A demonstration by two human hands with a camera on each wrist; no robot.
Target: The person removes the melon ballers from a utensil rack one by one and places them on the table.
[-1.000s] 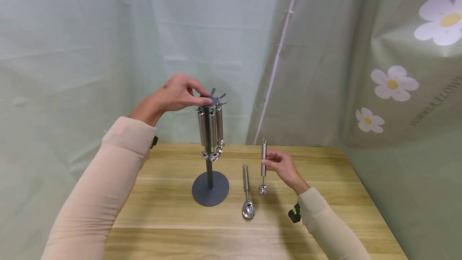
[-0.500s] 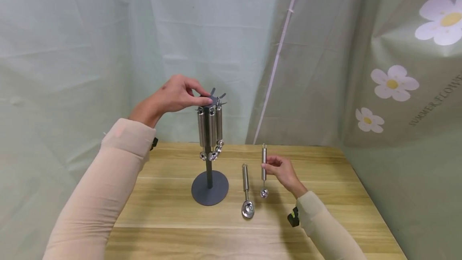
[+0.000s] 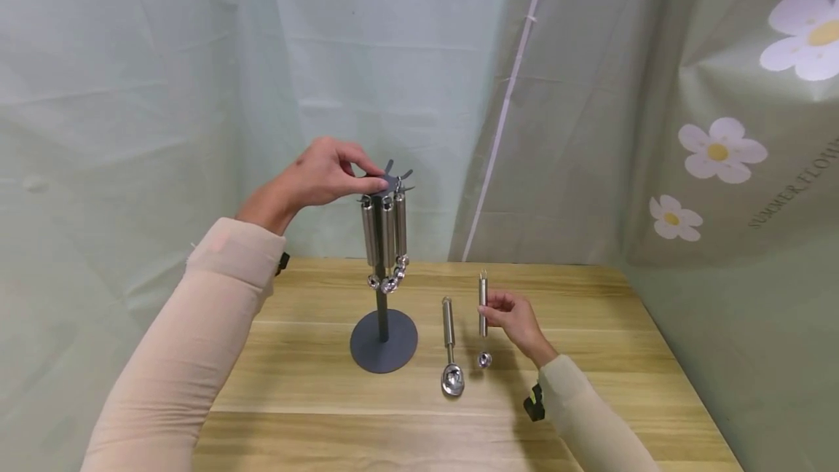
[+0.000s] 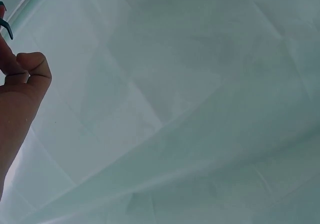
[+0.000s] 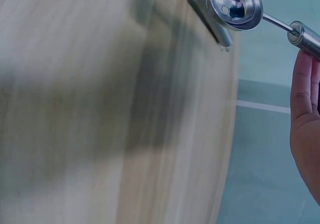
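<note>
Left hand [image 3: 321, 173] pinches rack [image 3: 383, 268] top, right hand [image 3: 514, 315] pinches small scoop [image 3: 483, 319] upright; best lowered gently, bowl first.

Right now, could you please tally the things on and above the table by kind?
Spoons hanging on the stand: 3
Spoon lying on the table: 1
Spoon held upright by the right hand: 1
Dark stand: 1
Total: 6
</note>
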